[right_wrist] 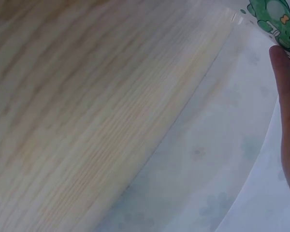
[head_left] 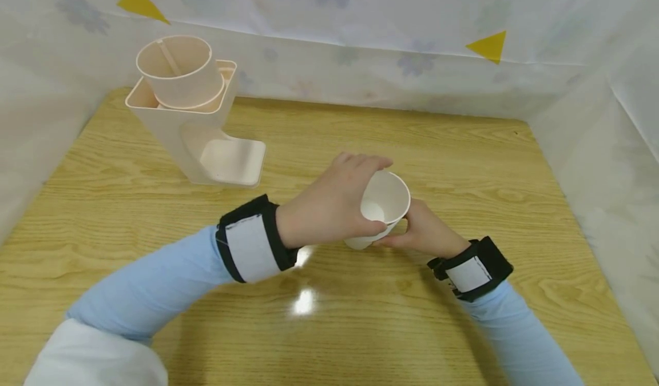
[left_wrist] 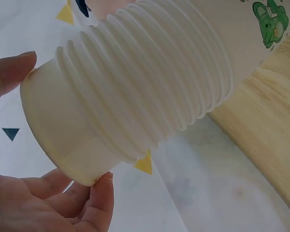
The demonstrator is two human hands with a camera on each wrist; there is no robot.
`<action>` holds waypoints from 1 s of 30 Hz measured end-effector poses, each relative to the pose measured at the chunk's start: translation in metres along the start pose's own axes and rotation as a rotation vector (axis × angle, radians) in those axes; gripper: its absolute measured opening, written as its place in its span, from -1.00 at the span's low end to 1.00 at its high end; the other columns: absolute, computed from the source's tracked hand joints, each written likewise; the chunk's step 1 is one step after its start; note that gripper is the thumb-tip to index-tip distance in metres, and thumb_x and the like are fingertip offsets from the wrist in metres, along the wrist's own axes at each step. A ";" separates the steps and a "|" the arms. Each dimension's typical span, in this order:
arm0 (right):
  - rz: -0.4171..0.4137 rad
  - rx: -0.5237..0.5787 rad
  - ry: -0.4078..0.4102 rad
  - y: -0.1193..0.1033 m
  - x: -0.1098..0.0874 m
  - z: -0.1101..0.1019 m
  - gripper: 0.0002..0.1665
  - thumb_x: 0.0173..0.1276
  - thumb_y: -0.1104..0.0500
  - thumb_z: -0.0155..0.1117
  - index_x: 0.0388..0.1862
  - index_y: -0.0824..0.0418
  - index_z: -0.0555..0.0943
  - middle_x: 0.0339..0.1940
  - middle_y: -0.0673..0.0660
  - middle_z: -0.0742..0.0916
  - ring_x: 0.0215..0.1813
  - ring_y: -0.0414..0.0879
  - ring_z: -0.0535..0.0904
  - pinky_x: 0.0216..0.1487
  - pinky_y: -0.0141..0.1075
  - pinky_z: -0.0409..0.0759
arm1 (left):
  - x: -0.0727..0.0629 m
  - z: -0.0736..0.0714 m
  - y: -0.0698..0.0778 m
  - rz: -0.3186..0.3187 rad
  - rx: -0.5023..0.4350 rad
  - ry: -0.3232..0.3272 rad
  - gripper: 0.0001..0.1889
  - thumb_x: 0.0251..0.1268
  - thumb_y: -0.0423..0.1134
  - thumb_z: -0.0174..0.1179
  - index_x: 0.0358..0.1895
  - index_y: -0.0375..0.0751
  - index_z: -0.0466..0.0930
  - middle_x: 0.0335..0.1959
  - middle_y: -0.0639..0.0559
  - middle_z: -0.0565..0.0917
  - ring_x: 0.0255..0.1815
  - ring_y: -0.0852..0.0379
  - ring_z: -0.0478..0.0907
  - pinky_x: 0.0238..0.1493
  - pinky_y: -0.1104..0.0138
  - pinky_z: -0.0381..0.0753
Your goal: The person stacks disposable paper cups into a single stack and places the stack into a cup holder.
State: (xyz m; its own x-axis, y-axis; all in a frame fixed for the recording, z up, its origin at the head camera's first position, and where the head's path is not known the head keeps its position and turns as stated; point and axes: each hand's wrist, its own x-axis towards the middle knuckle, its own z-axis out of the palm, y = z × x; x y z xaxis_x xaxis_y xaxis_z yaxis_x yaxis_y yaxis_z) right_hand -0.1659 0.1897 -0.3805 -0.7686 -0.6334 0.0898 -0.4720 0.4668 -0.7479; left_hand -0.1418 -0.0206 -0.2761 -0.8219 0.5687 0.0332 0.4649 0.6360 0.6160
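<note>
A stack of nested white paper cups (head_left: 389, 194) is held between both hands over the table, its open mouth tilted up. My left hand (head_left: 334, 200) grips the mouth end, thumb on one side and fingers on the other. My right hand (head_left: 424, 229) holds the stack lower down from the right side. In the left wrist view the stack (left_wrist: 150, 72) shows several ridged rims, with a smooth stretch of cup beyond them at the left hand's end. A green cartoon animal (right_wrist: 282, 21) is printed on the cup by the right fingers.
At the back left of the wooden table (head_left: 309, 340) stands a beige plastic holder (head_left: 170, 134) with a flat foot tray (head_left: 237, 160). A round beige tube (head_left: 190, 88) sits in its top. Patterned white cloth (head_left: 319, 60) with yellow triangles hangs around the table.
</note>
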 end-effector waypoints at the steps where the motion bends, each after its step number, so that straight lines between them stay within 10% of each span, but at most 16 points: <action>1: -0.002 0.000 0.001 0.000 0.000 0.000 -0.09 -0.11 0.22 0.57 0.24 0.27 0.34 0.14 0.16 0.57 0.14 -0.04 0.47 0.14 -0.05 0.46 | 0.000 0.000 0.000 -0.001 0.000 -0.002 -0.19 -0.03 -0.11 0.39 0.33 -0.21 0.25 0.27 -0.06 0.40 0.21 0.01 0.24 0.11 0.25 0.45; 23: 0.004 -0.020 -0.009 -0.004 0.002 0.001 -0.11 -0.12 0.22 0.57 0.23 0.30 0.38 0.11 0.19 0.60 0.11 0.00 0.50 0.11 -0.04 0.48 | -0.002 0.008 -0.008 -0.058 -0.020 -0.030 -0.16 -0.06 -0.11 0.42 0.35 -0.20 0.23 0.31 -0.05 0.36 0.23 0.03 0.23 0.13 0.23 0.45; 30: 0.013 -0.019 -0.008 -0.003 0.002 0.001 -0.11 -0.11 0.23 0.56 0.24 0.31 0.37 0.11 0.21 0.60 0.12 0.02 0.49 0.13 -0.02 0.47 | -0.004 0.014 -0.018 -0.052 -0.162 -0.020 -0.10 -0.08 -0.13 0.44 0.38 -0.19 0.16 0.31 -0.05 0.33 0.23 0.03 0.31 0.15 0.21 0.45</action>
State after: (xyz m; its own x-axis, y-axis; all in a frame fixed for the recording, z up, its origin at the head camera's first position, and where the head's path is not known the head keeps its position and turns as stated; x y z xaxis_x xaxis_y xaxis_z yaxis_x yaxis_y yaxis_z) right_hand -0.1657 0.1863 -0.3784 -0.7711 -0.6323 0.0747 -0.4704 0.4867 -0.7361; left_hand -0.1420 -0.0272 -0.2980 -0.8359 0.5486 -0.0171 0.3611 0.5732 0.7355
